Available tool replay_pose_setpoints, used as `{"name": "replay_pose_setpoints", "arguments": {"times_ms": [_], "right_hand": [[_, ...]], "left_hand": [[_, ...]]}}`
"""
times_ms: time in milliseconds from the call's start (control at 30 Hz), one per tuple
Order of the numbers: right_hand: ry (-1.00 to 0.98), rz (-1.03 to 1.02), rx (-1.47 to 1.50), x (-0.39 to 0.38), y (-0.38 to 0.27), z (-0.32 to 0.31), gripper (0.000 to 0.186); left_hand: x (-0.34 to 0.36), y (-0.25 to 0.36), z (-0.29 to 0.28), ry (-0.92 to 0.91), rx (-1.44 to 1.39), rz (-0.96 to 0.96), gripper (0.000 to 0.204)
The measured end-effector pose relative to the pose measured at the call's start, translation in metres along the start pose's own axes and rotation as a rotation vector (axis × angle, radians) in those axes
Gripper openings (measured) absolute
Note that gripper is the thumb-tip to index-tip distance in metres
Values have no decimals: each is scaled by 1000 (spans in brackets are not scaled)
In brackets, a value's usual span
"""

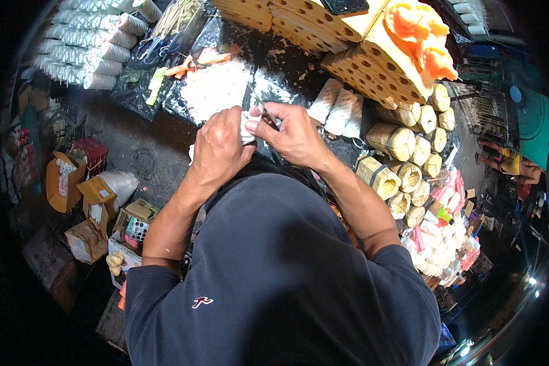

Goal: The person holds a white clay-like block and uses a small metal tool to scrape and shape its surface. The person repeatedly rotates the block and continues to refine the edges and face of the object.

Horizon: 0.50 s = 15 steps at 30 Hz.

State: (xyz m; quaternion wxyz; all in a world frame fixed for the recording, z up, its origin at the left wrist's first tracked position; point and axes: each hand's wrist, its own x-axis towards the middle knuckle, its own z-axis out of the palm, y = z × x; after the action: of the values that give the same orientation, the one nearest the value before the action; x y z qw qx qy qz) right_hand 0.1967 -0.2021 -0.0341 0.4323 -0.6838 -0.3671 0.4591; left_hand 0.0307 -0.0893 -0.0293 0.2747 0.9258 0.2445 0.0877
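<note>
Close in front of my body, my left hand (pixel 218 139) is wrapped round a small white block (pixel 247 128) that looks carved or ridged. What it is made of, I cannot tell. My right hand (pixel 296 135) grips a small knife (pixel 267 114) with a thin blade; its thumb presses on the white block's side. Part of the block is hidden by my fingers. Beyond both hands, a heap of white shavings (pixel 216 91) lies on a dark, sunlit surface, with orange pieces (pixel 210 57) and a pale green strip (pixel 156 85) at its edge.
Yellow blocks full of holes (pixel 372 76) stand at the far right, bearing orange flower-like shapes (pixel 418 33). White rolls (pixel 335 108) and bound pale-yellow cylinders (pixel 391 140) lie to the right. Stacked white rolls (pixel 104 64) fill the far left; cardboard boxes (pixel 64 183) stand at left.
</note>
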Motion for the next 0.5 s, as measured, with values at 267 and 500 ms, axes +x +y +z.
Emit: {"name": "replay_pose_setpoints", "arguments": {"times_ms": [267,500], "right_hand": [[-110,-195,-144,4,20,-5,24],[-271,57,387,13,54,-10,25]], "left_hand": [[-1,-8,2,-124,-109,-48,47],[4,-10,2,-245,-319,-118,38]]}}
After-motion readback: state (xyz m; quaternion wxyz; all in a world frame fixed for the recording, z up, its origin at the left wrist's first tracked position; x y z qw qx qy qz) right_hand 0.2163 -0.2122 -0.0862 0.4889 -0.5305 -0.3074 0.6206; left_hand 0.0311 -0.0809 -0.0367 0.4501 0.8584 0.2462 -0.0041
